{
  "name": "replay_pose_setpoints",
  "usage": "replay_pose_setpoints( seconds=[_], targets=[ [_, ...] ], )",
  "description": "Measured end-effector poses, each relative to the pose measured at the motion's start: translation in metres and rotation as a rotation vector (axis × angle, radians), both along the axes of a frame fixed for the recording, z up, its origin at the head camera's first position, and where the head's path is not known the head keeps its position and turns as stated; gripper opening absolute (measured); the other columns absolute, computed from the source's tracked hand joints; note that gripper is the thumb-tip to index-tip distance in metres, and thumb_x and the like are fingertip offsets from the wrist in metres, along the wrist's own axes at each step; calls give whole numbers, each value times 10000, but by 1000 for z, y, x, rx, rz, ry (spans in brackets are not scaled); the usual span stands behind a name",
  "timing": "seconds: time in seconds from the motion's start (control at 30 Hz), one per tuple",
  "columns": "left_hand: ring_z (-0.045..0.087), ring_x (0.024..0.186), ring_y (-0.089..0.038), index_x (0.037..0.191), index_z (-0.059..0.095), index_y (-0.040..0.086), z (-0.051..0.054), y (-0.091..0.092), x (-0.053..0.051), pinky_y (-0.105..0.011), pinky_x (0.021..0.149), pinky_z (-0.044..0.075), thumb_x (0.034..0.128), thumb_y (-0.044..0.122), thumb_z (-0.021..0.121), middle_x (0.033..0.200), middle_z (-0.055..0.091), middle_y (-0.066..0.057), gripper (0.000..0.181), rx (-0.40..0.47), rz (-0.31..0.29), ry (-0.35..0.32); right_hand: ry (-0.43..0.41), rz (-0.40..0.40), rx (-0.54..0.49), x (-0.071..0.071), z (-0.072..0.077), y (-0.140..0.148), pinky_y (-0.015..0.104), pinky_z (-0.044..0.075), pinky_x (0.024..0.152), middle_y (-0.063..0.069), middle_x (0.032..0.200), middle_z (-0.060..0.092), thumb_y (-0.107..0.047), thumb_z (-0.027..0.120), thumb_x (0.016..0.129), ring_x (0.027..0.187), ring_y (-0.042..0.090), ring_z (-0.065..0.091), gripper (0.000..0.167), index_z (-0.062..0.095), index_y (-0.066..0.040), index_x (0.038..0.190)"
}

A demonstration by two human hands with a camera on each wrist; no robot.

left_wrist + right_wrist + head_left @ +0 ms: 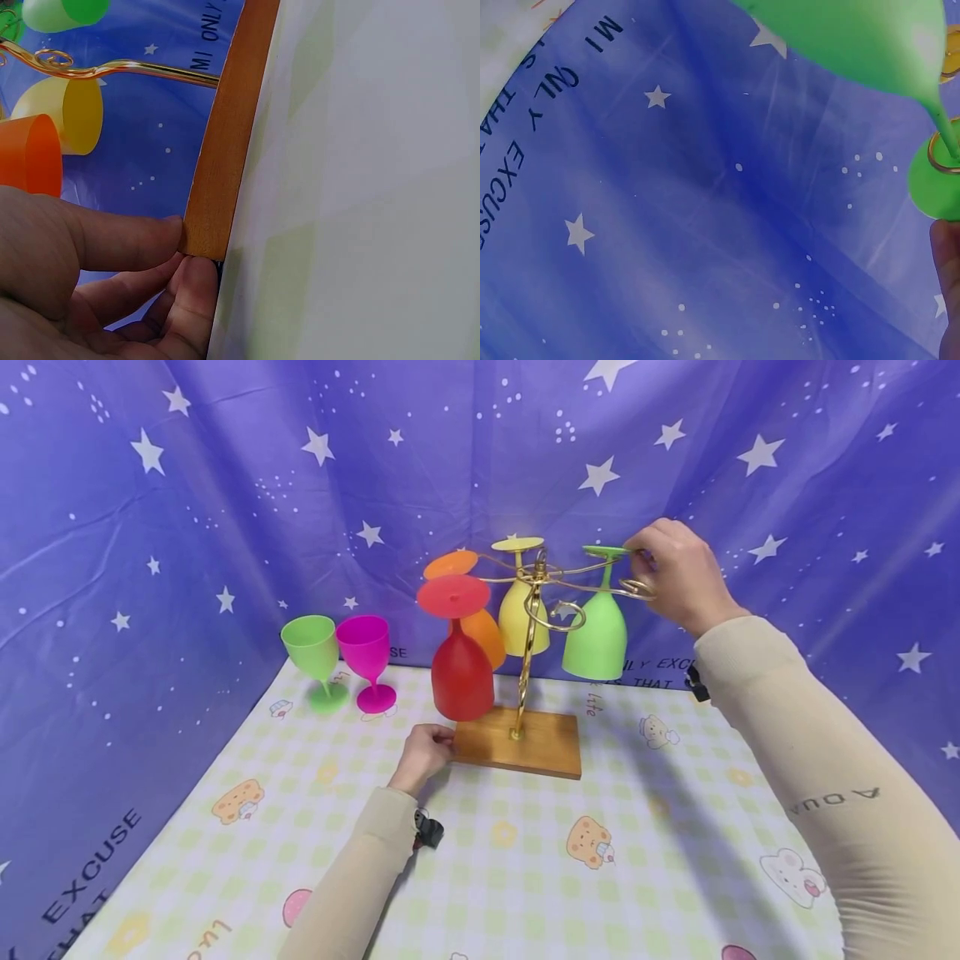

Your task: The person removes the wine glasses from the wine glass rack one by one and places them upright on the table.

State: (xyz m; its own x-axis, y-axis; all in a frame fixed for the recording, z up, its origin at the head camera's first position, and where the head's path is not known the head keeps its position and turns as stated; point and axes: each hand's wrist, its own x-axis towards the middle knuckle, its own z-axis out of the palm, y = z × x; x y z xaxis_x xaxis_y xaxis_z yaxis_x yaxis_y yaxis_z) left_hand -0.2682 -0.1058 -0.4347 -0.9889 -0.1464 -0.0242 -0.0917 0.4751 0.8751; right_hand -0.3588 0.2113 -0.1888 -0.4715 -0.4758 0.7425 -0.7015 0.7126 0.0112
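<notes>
The right hand [678, 568] pinches the foot of the hanging green goblet [597, 639], inverted with its stem within a loop of the gold rack [527, 672]. The left hand [422, 753] grips the wooden base [551, 745] at its left end, thumb against fingers. The red goblet [462, 681], orange goblet [486, 635] and yellow goblet [519, 622] also hang inverted; leftward, a light-green goblet [311, 650] and magenta goblet [364, 650] stand upright.

The twisted stem [525, 678] looks like polished, glossy metal, the base [536, 752] like smooth wood with a faint sheen. Red goblet [462, 681] and hanging green goblet [597, 639] appear smooth, softly glossy plastic; the right sleeve [795, 727] is matt cloth, the backdrop [465, 460] creased and slightly shiny.
</notes>
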Motion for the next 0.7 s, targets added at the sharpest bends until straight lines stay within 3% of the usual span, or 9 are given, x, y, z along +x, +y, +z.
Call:
replay_pose_setpoints(
  seconds=[0.2,0.47,0.57,0.7],
  targets=[
    [616,800,-181,962,721,-8,1,0,0,-309,743,526,788,-16,693,861,693,-75,176,-8,2,-11,5,61,-49,3,7,-1,359,419,732,159,860,631,95,540,851,793,274,539,173,688,36,919],
    [606,802,-181,969,718,-6,0,-2,0,-305,732,522,791,-11,695,864,687,-69,179,-15,0,-17,-98,54,-134,3,20,-10,151,411,719,85,833,652,43,563,857,743,42,500,189,744,0,892],
    [608,798,-176,967,720,-7,0,-2,0,-302,734,521,787,-15,694,862,690,-71,182,-17,0,-14,-154,24,-118,5,27,-16,143,421,727,69,857,666,1,580,869,751,20,513,180,753,-20,913],
    [612,800,-180,964,722,-16,1,-1,0,-307,747,521,783,-26,684,860,695,-84,185,-13,-6,1,-233,-17,-48,7,39,-25,210,432,752,79,910,667,-45,575,898,811,102,542,187,749,-35,965]
  ],
)
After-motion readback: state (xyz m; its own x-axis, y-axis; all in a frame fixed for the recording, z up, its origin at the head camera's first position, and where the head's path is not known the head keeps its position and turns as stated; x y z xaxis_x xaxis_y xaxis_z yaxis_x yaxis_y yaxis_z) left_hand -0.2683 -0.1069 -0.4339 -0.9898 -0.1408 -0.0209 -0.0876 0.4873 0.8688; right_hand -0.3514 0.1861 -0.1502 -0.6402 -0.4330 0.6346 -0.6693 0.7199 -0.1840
